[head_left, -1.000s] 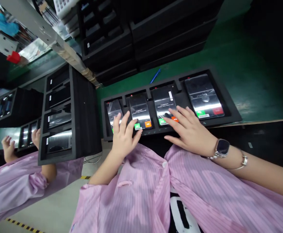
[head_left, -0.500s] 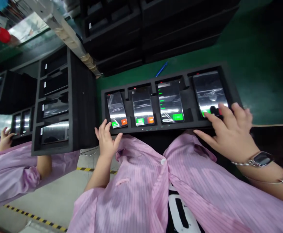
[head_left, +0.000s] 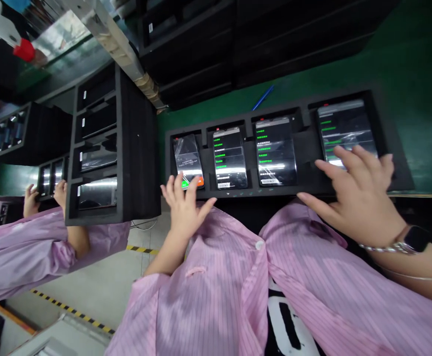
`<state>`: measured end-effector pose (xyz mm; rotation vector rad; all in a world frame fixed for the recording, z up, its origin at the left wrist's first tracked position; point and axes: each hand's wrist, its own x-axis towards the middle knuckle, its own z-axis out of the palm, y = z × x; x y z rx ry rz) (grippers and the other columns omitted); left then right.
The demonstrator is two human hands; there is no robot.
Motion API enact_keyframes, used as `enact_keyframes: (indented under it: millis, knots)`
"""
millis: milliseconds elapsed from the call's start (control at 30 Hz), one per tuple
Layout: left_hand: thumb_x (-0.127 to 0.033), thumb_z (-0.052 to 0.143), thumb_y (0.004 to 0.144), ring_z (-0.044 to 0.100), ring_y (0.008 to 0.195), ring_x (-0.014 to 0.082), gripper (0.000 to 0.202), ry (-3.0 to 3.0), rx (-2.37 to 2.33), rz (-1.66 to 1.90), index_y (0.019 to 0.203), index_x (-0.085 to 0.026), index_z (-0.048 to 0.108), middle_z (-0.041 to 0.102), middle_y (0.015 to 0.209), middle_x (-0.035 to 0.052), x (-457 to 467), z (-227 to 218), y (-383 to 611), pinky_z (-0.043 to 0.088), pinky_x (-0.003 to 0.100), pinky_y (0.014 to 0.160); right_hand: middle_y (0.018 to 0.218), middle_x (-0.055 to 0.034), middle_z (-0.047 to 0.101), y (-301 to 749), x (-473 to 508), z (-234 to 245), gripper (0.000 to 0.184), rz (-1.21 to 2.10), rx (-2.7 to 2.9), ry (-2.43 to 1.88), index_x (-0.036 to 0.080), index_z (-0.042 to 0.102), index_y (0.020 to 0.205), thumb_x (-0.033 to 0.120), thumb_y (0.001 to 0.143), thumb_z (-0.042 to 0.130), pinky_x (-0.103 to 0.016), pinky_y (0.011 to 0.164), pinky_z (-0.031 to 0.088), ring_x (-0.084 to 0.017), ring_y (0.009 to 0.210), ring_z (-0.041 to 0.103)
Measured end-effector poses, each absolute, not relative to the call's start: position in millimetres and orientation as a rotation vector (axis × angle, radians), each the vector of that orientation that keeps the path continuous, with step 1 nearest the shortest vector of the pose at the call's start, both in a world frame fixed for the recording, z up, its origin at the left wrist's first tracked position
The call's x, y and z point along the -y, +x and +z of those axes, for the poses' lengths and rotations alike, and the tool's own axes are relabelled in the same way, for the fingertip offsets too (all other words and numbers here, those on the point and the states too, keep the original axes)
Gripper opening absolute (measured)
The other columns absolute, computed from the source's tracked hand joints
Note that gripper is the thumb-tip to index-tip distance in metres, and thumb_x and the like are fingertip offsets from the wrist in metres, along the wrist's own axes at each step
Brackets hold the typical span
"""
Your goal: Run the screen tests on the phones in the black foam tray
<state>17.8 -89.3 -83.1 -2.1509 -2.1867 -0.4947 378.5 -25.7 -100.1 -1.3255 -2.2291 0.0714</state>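
Observation:
A black foam tray (head_left: 238,194) holds several smartphones side by side in separate pockets. My left hand (head_left: 184,207) is at the tray's front edge, its fingertips on the lower end of the leftmost phone (head_left: 188,160), whose screen shows a green and an orange button. My right hand (head_left: 357,198), with a watch and a bracelet on its wrist, spreads over the lower part of the rightmost phone (head_left: 344,131) and hides part of its screen. Between them, the two middle phones (head_left: 230,158) (head_left: 275,152) show lines of green text. Neither hand holds anything.
A blue pen (head_left: 263,97) lies on the green mat (head_left: 405,74) behind the tray. Stacked black foam racks (head_left: 186,44) stand beyond it, and an upright foam rack (head_left: 134,148) holding phones stands left. A co-worker's pink sleeve (head_left: 26,247) and hands are further left.
My left hand has moved from the second phone to the leftmost one. My right hand has shifted from the third phone to the rightmost. Most screens have changed from buttons to green text.

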Motion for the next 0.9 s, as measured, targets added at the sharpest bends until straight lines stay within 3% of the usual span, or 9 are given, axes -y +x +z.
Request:
enact_keyframes:
  millis: [100, 167, 267, 433, 567, 700, 800, 900]
  knots:
    - [-0.071, 0.073, 0.085, 0.032, 0.153, 0.0470, 0.071, -2.303, 2.188, -0.267, 0.145, -0.033, 0.063, 0.040, 0.166, 0.0158, 74.4, -69.3, 43.2, 0.012, 0.078, 0.125, 0.157, -0.0190, 0.045, 361.8, 22.4, -94.2, 0.058, 0.128, 2.302, -1.363, 0.028, 0.056, 0.151, 0.062, 0.104, 0.045, -0.084, 0.117, 0.024, -0.051, 0.145, 0.039]
    - [-0.073, 0.072, 0.085, 0.036, 0.150, 0.0472, 0.069, -2.346, 2.223, -0.144, 0.143, -0.035, 0.065, 0.040, 0.166, 0.0150, 63.4, -60.1, 52.2, 0.014, 0.080, 0.124, 0.151, -0.0243, 0.046, 352.7, 19.5, -89.7, 0.063, 0.144, 2.347, -1.408, 0.021, 0.067, 0.135, 0.067, 0.105, 0.037, -0.088, 0.112, 0.023, -0.055, 0.140, 0.041]
    - [-0.072, 0.069, 0.088, 0.039, 0.148, 0.0482, 0.067, -2.360, 2.279, -0.022, 0.144, -0.035, 0.065, 0.038, 0.167, 0.0164, 42.1, -51.9, 53.6, 0.017, 0.081, 0.123, 0.148, -0.0277, 0.044, 344.0, 7.5, -86.3, 0.074, 0.181, 2.393, -1.497, 0.017, 0.072, 0.127, 0.074, 0.103, 0.030, -0.091, 0.107, 0.024, -0.059, 0.134, 0.043]
    - [-0.069, 0.065, 0.093, 0.034, 0.151, 0.0496, 0.064, -2.334, 2.335, 0.004, 0.148, -0.037, 0.060, 0.033, 0.170, 0.0140, -5.0, -50.8, 47.0, 0.014, 0.079, 0.124, 0.149, -0.0251, 0.044, 338.3, -32.2, -90.6, 0.068, 0.207, 2.295, -1.609, 0.021, 0.070, 0.128, 0.076, 0.100, 0.042, -0.093, 0.103, 0.022, -0.060, 0.131, 0.043]
    - [-0.067, 0.064, 0.094, 0.032, 0.154, 0.0466, 0.059, -2.332, 2.323, -0.138, 0.146, -0.039, 0.062, 0.029, 0.173, 0.0113, -15.4, -49.1, 46.1, 0.011, 0.079, 0.124, 0.153, -0.0245, 0.042, 334.0, -41.8, -86.1, 0.064, 0.189, 2.246, -1.596, 0.020, 0.069, 0.130, 0.073, 0.101, 0.047, -0.091, 0.108, 0.019, -0.059, 0.136, 0.040]
    - [-0.071, 0.068, 0.090, 0.025, 0.158, 0.0433, 0.065, -2.296, 2.204, -0.340, 0.143, -0.035, 0.063, 0.031, 0.172, 0.0118, 4.4, -54.3, 46.0, 0.005, 0.075, 0.128, 0.160, -0.0199, 0.040, 322.9, -20.2, -79.5, 0.064, 0.172, 2.266, -1.397, 0.021, 0.056, 0.148, 0.067, 0.105, 0.042, -0.083, 0.120, 0.013, -0.050, 0.149, 0.033]
    - [-0.071, 0.068, 0.089, 0.021, 0.159, 0.0449, 0.071, -2.332, 2.213, -0.401, 0.145, -0.028, 0.061, 0.032, 0.171, 0.0150, 14.5, -64.8, 43.6, 0.014, 0.070, 0.130, 0.156, -0.0192, 0.048, 313.7, -8.0, -83.8, 0.066, 0.255, 2.325, -1.264, 0.016, 0.045, 0.155, 0.062, 0.108, 0.036, -0.079, 0.123, 0.015, -0.044, 0.150, 0.035]
    - [-0.070, 0.065, 0.092, 0.018, 0.161, 0.0444, 0.071, -2.391, 2.195, -0.427, 0.148, -0.027, 0.058, 0.031, 0.171, 0.0148, 13.7, -72.2, 40.8, 0.022, 0.066, 0.130, 0.156, -0.0198, 0.048, 309.7, -7.3, -91.1, 0.069, 0.282, 2.348, -1.261, 0.012, 0.044, 0.155, 0.062, 0.108, 0.035, -0.074, 0.125, 0.018, -0.042, 0.152, 0.034]
